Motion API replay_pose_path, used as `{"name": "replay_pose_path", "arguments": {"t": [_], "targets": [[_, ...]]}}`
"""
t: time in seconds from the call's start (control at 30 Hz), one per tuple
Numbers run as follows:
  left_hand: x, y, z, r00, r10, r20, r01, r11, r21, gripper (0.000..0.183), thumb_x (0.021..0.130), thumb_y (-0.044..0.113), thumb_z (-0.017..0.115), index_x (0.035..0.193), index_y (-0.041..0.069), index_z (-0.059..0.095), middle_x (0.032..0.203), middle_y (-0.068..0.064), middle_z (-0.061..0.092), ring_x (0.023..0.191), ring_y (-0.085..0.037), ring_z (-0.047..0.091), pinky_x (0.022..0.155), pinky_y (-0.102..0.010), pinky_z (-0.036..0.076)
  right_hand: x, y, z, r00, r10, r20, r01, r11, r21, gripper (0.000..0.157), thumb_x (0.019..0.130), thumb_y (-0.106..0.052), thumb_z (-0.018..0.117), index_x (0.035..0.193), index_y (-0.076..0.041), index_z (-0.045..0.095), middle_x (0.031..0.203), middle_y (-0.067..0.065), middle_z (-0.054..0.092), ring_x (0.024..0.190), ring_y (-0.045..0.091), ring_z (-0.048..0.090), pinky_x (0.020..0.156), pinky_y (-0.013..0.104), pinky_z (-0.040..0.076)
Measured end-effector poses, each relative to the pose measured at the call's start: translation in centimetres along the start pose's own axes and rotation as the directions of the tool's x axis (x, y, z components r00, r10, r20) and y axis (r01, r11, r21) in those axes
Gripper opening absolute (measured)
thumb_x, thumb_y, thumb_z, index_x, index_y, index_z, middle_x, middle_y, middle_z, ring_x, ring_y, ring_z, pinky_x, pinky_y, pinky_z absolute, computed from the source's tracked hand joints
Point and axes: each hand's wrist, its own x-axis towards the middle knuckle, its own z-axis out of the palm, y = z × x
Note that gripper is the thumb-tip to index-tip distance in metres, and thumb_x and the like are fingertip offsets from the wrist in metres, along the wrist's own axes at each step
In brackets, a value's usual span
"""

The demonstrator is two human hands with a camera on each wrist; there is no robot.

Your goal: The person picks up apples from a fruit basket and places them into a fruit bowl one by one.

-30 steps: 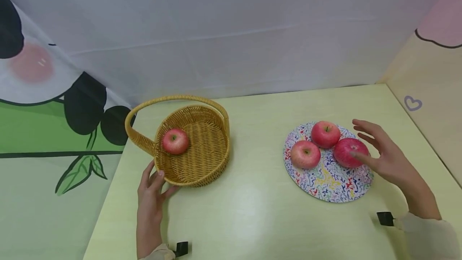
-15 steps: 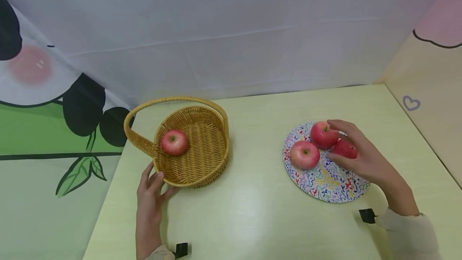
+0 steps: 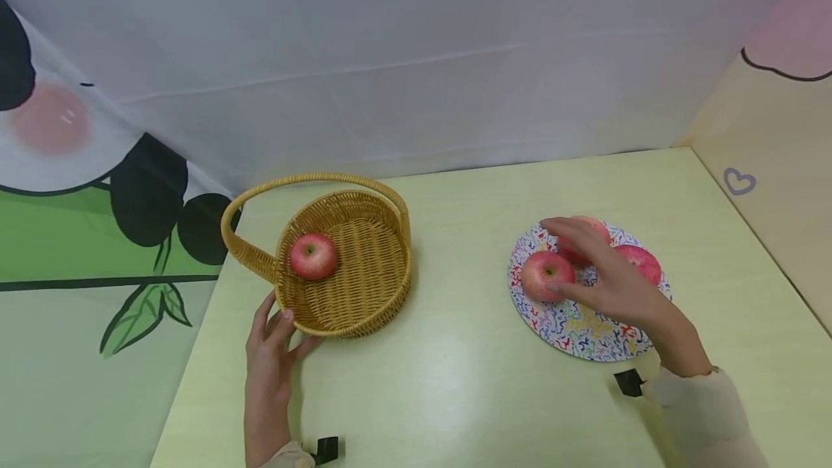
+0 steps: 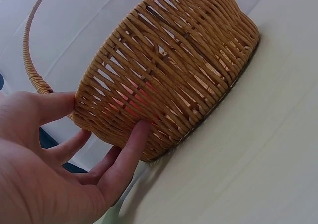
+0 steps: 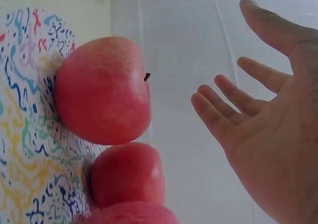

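Note:
My left hand [image 3: 269, 360] rests against the near left side of a round wicker basket [image 3: 399, 291]. In the left wrist view, the fingertips touch its rim and woven outer wall [image 4: 164, 80]. One red apple [image 3: 313, 256] sits inside the basket, at its left. On the right, my right hand [image 3: 607, 276] hovers with parted fingers over a patterned plate [image 3: 585, 341] bearing three apples. Its fingertips overlap the front left apple [image 3: 546, 274]; the back apple [image 3: 590, 230] and right apple [image 3: 640, 262] are partly hidden. A gap separates the hand from the near apple [image 5: 104, 92] in the right wrist view.
The basket's tall arched handle [image 3: 318, 178] rises over its back left side. Both stand on a pale table [image 3: 448, 374], with a whitish cloth wall [image 3: 416, 78] behind and a cream side panel [image 3: 780, 186] at the right.
My right hand has moved left across the plate, from the right apple toward the front left one. The left hand has stayed at the basket.

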Motion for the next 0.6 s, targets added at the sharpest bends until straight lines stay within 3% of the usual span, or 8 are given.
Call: {"name": "replay_pose_path", "arguments": {"t": [0.17, 0.37, 0.5, 0.6], "targets": [[0.0, 0.1, 0.1, 1.0, 0.01, -0.002, -0.01, 1.0, 0.003, 0.062, 0.108, 0.031, 0.057, 0.163, 0.034, 0.031, 0.145, 0.005, 0.048, 0.123, -0.008, 0.062, 0.085, -0.032, 0.064, 1.0, -0.6, 0.5, 0.999, 0.011, 0.03, -0.013, 0.999, 0.047, 0.086, 0.089, -0.013, 0.083, 0.162, -0.022, 0.038, 0.165, 0.009, 0.038, 0.143, 0.034, 0.047, 0.1, 0.03, 0.059], [0.1, -0.1, 0.0, 1.0, 0.01, 0.004, -0.01, 1.0, -0.003, 0.061, 0.108, 0.031, 0.057, 0.163, 0.034, 0.032, 0.145, 0.005, 0.049, 0.123, -0.008, 0.063, 0.085, -0.032, 0.064, 2.1, -0.9, 1.8, 0.997, 0.027, 0.071, -0.036, 0.991, 0.125, 0.081, 0.093, -0.016, 0.08, 0.161, -0.024, 0.038, 0.165, 0.003, 0.038, 0.148, 0.032, 0.041, 0.1, 0.053, 0.059], [0.2, -0.3, 0.0, 1.0, 0.023, 0.008, -0.023, 1.0, -0.009, 0.061, 0.108, 0.03, 0.057, 0.163, 0.033, 0.032, 0.145, 0.004, 0.05, 0.123, -0.008, 0.063, 0.085, -0.033, 0.064, 3.1, -1.5, 3.0, 0.994, 0.011, 0.113, -0.035, 0.977, 0.213, 0.082, 0.091, -0.017, 0.081, 0.161, -0.022, 0.037, 0.164, 0.003, 0.037, 0.145, 0.035, 0.046, 0.102, 0.054, 0.058], [0.2, -0.3, 0.0, 1.0, 0.022, 0.005, -0.022, 1.0, -0.012, 0.06, 0.108, 0.029, 0.057, 0.163, 0.033, 0.033, 0.145, 0.004, 0.049, 0.123, -0.008, 0.063, 0.085, -0.033, 0.064, 3.8, -2.1, 4.0, 0.989, -0.007, 0.146, -0.025, 0.976, 0.216, 0.084, 0.091, -0.02, 0.082, 0.161, -0.023, 0.036, 0.164, 0.003, 0.037, 0.145, 0.031, 0.045, 0.108, 0.049, 0.055]]}}
